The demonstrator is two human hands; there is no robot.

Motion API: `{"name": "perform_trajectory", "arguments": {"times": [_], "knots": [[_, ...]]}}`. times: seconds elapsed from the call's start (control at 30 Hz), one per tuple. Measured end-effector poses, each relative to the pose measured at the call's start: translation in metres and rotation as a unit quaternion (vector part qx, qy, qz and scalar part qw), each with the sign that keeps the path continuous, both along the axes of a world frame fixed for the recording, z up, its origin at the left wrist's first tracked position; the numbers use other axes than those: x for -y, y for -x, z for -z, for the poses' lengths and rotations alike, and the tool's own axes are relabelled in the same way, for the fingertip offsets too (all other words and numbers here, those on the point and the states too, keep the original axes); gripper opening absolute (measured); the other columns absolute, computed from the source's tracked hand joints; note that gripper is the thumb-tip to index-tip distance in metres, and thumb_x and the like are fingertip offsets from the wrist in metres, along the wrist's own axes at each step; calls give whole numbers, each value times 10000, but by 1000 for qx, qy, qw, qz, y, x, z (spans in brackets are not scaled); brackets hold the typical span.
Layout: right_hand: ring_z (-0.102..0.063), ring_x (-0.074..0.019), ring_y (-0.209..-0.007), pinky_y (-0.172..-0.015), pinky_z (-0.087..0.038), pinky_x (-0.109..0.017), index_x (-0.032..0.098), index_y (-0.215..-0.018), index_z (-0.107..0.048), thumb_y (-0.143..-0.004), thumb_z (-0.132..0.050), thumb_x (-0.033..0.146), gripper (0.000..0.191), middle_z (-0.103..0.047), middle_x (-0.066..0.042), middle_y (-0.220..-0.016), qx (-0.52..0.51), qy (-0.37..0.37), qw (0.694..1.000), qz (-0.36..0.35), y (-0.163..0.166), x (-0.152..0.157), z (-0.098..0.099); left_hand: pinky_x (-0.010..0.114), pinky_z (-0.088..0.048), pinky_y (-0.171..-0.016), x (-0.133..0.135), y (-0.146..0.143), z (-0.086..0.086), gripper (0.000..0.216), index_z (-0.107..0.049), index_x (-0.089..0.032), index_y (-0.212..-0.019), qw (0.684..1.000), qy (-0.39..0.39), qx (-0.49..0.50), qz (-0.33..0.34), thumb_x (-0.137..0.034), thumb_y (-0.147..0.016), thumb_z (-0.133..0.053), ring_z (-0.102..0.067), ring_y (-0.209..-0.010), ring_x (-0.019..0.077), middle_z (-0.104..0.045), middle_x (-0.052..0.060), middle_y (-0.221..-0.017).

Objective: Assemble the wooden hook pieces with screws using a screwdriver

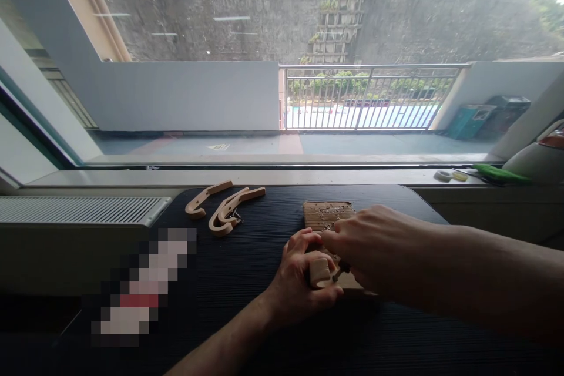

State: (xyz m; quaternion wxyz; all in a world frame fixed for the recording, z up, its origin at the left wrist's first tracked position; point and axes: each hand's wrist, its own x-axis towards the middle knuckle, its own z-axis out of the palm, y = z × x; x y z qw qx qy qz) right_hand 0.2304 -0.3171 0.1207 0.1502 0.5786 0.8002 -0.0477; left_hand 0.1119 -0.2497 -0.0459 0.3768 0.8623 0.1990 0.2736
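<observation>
My left hand [302, 270] is closed around a pale wooden piece [319, 272] with a rounded end, which resembles the wooden hooks lying on the table. It presses the piece against a wooden board [328, 211] whose surface is dotted with many small marks or bits. Just right of it, my right hand [352, 241] is curled into a fist above the board. A short dark thing shows below its fingers by the wooden piece, but its kind is hidden by the hand.
Three curved wooden hooks [196, 207] lie at the table's back left, with small metal screws [237, 217] beside them. The dark table [247, 270] meets a windowsill [286, 177] holding tape rolls [443, 175] and a green cloth [502, 174]. A radiator [83, 211] stands left.
</observation>
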Motion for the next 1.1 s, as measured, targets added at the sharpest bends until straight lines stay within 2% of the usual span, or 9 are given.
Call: {"name": "perform_trajectory", "arguments": {"times": [0.13,0.27,0.37,0.53,0.67,0.77,0.87,1.0,1.1], "knots": [[-605,-129,-651,-565,-382,-201,181,-748,-659,-748,-575,82,130,-646,-11,-673,-75,-31,995,-54,-8,2,16,447,-262,-1115,-2,0,2,253,-681,-246,-811,1000,-8,1,9,-313,-582,-764,-279,-1302,302,-453,17,-1279],[-583,-131,-638,-580,-393,-214,155,-683,-643,-745,-557,81,129,-645,-23,-682,-63,-49,994,-74,-11,-2,34,451,-257,-1117,-1,0,2,237,-677,-235,-779,1000,-8,-1,11,-306,-571,-765,-271,-1309,305,-449,18,-1289],[-570,-121,-594,-543,-377,-214,151,-678,-639,-727,-561,59,130,-639,-23,-670,-48,-37,996,-70,-10,-5,39,456,-269,-1109,0,0,2,235,-682,-235,-781,1000,-5,2,5,-303,-572,-766,-281,-1305,309,-452,22,-1291],[-547,-104,-507,-455,-299,-229,163,-763,-651,-724,-582,59,130,-628,-7,-633,2,-13,1000,-14,-9,0,26,458,-274,-1104,-1,-1,1,266,-693,-256,-832,1000,7,-3,-1,-303,-581,-769,-300,-1295,307,-463,26,-1274],[-577,-137,-520,-415,-213,-274,187,-838,-650,-750,-604,91,139,-645,2,-646,57,-20,998,12,-3,5,10,458,-263,-1109,0,-2,-1,270,-695,-255,-839,1000,2,2,1,-297,-583,-769,-294,-1298,307,-468,33,-1260],[-620,-152,-625,-440,-260,-267,180,-841,-648,-767,-617,134,93,-657,-20,-703,47,-34,998,15,-2,6,4,452,-268,-1107,1,-1,0,262,-691,-251,-834,1000,2,7,-3,-300,-587,-766,-302,-1294,300,-472,31,-1257],[-614,-132,-648,-500,-347,-225,174,-816,-647,-766,-604,131,79,-645,-24,-703,-19,-33,999,-16,-5,4,5,448,-269,-1109,1,-1,1,252,-688,-244,-815,1000,0,13,-5,-311,-587,-767,-309,-1289,298,-479,30,-1254],[-581,-117,-608,-565,-401,-203,178,-751,-652,-800,-515,81,175,-626,-11,-650,-72,-38,994,-70,-6,8,13,439,-271,-1110,0,-1,0,306,-694,-244,-856,1000,-6,10,0,-302,-567,-773,-308,-1291,300,-476,36,-1267],[-596,-132,-670,-600,-415,-210,178,-785,-668,-794,-473,32,244,-655,-25,-721,-78,-79,992,-62,-4,20,12,449,-273,-1107,-1,-1,-1,300,-699,-235,-844,1000,-7,4,-1,-310,-564,-774,-311,-1290,308,-478,48,-1266]]}}
